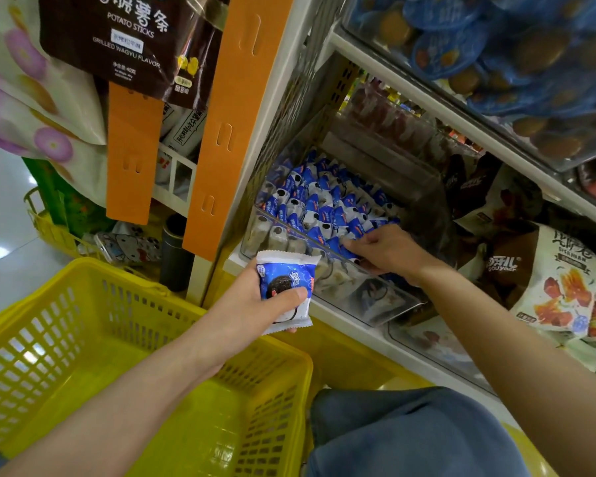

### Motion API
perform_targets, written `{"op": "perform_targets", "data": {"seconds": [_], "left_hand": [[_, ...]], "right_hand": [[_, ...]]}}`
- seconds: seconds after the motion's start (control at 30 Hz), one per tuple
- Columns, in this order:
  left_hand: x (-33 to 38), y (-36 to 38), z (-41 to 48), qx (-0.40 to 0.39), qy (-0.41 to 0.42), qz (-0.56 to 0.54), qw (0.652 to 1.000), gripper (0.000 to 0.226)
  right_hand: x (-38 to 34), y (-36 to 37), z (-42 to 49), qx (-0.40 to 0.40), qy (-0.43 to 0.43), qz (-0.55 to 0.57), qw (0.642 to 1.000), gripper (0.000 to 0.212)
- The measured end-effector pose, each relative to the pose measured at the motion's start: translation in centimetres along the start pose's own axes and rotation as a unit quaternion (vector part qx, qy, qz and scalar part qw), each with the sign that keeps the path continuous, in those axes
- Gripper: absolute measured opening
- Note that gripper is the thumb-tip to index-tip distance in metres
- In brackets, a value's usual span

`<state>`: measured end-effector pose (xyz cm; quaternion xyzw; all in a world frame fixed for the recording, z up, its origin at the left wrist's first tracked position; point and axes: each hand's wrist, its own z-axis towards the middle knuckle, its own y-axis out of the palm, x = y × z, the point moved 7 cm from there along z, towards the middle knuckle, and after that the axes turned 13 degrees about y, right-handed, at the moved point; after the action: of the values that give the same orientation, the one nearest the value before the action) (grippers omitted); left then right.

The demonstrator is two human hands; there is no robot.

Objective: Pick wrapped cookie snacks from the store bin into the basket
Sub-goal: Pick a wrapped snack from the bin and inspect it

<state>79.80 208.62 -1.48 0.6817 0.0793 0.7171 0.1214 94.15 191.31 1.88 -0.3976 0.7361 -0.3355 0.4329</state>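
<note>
Yellow basket [83, 270] shows nothing inside | left hand [252, 304] clamps one pack [286, 280] between bin [369, 297] and basket, undropped | right hand [386, 249] on bin stock [324, 201], grip unclear | picking seems barely begun

The fingertips of the right hand [387, 251] are sunk among the blue packets [324, 204], behind the clear front wall of the bin [369, 297], so whether they grip one cannot be told. The left hand [255, 301] has its fingers hidden behind the cookie packet [286, 284] it holds. The yellow basket [283, 352] is cut by the left and bottom edges. Far right, the blue tubs [461, 46] are blurred, their print unreadable.
</note>
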Motion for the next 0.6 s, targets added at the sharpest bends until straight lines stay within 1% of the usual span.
{"op": "perform_targets", "data": {"seconds": [0.03, 0.07, 0.1, 0.17, 0.23, 0.27, 0.3, 0.33, 0.4, 0.47, 0.53, 0.6], "left_hand": [[-0.2, 0.0, -0.1, 0.006, -0.009, -0.007, 1.0, 0.031], [-0.5, -0.2, -0.1, 0.017, -0.02, -0.014, 1.0, 0.027], [-0.8, -0.4, -0.2, 0.03, -0.03, -0.021, 0.999, 0.024], [-1.3, -0.8, -0.3, 0.044, -0.037, -0.026, 0.998, 0.021], [-1.4, -0.9, -0.2, 0.037, -0.025, -0.014, 0.999, 0.022], [-1.3, -0.9, -0.2, 0.032, -0.017, -0.002, 0.999, 0.021], [-1.1, -0.9, -0.3, 0.027, -0.009, 0.013, 0.999, 0.02], [-1.0, -1.0, -0.3, 0.025, -0.002, 0.027, 0.999, 0.02], [-1.1, -1.4, -0.4, 0.028, 0.008, 0.044, 0.999, 0.025], [-1.3, -1.9, -0.7, 0.033, 0.007, 0.054, 0.998, 0.029], [-1.5, -2.4, -1.0, 0.047, 0.003, 0.05, 0.998, 0.032], [-1.5, -3.0, -1.3, 0.068, 0.002, 0.045, 0.997, 0.03]], "right_hand": [[0.1, -0.1, -0.3, 0.0, -0.001, -0.012, 1.0, 0.048], [0.0, -0.3, -0.7, 0.015, -0.01, -0.03, 0.999, 0.05], [-0.3, -0.6, -1.4, 0.045, -0.026, -0.049, 0.997, 0.047], [-1.4, -1.4, -3.4, 0.128, -0.083, -0.051, 0.987, 0.029], [-3.2, -1.7, -7.0, 0.195, -0.209, -0.003, 0.958, 0.018], [-4.0, -1.1, -8.9, 0.2, -0.278, 0.013, 0.939, 0.016], [-4.6, 0.0, -10.4, 0.179, -0.329, 0.019, 0.927, 0.017], [-5.0, 1.4, -11.4, 0.144, -0.352, 0.017, 0.925, 0.02], [-5.2, 4.2, -11.7, 0.076, -0.34, 0.019, 0.937, 0.024], [-5.2, 6.1, -11.3, 0.039, -0.323, 0.047, 0.944, 0.015], [-5.1, 7.3, -10.7, 0.007, -0.297, 0.11, 0.948, 0.005], [-4.6, 8.3, -10.0, -0.028, -0.265, 0.173, 0.948, 0.008]]}}
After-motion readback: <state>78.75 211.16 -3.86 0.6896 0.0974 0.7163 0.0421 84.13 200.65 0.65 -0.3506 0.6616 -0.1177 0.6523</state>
